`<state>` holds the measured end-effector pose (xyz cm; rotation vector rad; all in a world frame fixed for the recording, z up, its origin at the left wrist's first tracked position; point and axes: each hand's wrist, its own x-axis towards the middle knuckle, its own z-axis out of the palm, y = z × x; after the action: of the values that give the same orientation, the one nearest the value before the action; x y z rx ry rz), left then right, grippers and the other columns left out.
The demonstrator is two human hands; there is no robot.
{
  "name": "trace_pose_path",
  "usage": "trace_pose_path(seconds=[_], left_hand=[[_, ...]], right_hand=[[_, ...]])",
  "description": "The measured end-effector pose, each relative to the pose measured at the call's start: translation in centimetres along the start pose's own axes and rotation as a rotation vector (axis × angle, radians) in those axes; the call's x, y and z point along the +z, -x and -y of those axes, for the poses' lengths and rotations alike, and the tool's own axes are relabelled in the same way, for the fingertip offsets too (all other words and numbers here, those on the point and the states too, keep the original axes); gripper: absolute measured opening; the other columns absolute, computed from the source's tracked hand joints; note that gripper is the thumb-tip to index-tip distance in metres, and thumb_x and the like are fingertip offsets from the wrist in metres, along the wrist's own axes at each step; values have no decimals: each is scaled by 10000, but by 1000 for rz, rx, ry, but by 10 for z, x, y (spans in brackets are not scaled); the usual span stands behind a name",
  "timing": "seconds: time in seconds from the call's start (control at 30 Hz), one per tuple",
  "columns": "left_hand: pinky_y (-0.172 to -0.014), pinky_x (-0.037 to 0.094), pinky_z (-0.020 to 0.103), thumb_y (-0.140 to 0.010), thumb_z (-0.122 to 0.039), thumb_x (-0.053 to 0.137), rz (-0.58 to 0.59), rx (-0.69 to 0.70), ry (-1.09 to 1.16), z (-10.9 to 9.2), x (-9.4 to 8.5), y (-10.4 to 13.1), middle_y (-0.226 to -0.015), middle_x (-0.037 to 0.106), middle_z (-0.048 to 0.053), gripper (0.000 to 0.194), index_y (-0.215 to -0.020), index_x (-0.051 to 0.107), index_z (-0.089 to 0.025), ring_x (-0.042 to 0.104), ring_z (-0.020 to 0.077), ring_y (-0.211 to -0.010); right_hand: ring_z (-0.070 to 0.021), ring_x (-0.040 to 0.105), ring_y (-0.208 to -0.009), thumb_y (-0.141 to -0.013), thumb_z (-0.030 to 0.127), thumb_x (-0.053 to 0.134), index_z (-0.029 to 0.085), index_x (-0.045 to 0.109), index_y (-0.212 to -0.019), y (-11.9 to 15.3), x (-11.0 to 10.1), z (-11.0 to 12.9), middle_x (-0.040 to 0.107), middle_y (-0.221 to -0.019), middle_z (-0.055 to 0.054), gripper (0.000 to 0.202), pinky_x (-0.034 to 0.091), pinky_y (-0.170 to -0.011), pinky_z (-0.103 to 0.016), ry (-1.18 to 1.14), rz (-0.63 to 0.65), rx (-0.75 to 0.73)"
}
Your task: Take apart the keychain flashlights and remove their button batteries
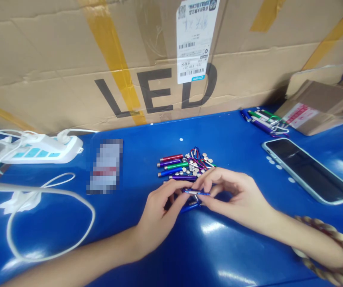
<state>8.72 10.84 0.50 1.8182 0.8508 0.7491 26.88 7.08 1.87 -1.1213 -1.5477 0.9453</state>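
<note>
A blue carabiner point(196, 192) is pinched at its left end by the thumb and fingers of my left hand point(156, 207). My right hand point(237, 189) grips the other end between thumb and fingertips. Just below hangs or lies a short blue metal tube point(189, 207), partly behind my fingers; whether it is joined to the carabiner I cannot tell. Beyond my hands lie several coloured metal tubes point(171, 158) in red, purple, green and blue. Beside them is a pile of small round silver discs, like button cells point(210, 160), mixed with more carabiners point(194, 152).
A large cardboard box point(54, 59) marked LED stands along the back. At left are a white power strip point(46, 149), a looped white cable point(92, 223) and a pixelated rectangle point(105, 166). At right lie a phone point(309, 169), more tubes with carabiners point(261, 121) and a small box point(324, 103).
</note>
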Motion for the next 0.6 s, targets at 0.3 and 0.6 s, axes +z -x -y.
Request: trace_pose_path(seconds=[0.3,0.6], left_hand=[[-551,463,207,-879,-158,551,-141,98,8,1,-1,2,-820,610,7,152,-936,675,-226,535,113,-637],[-522,458,195,-872,-133,564,-132,172,29,1,0,2,-787,608,16,179,-944,707,-215,547,109,-625]], right_hand=[[-114,645,-594,-822,193,592,175,528,-822,-3,-1,0,636,-676,-3,66,535,-512,-191,-77,81,131],[-146,667,-594,-800,359,658,139,661,-873,-6,-3,4,671,-645,-35,232,571,-486,-209,-274,89,262]])
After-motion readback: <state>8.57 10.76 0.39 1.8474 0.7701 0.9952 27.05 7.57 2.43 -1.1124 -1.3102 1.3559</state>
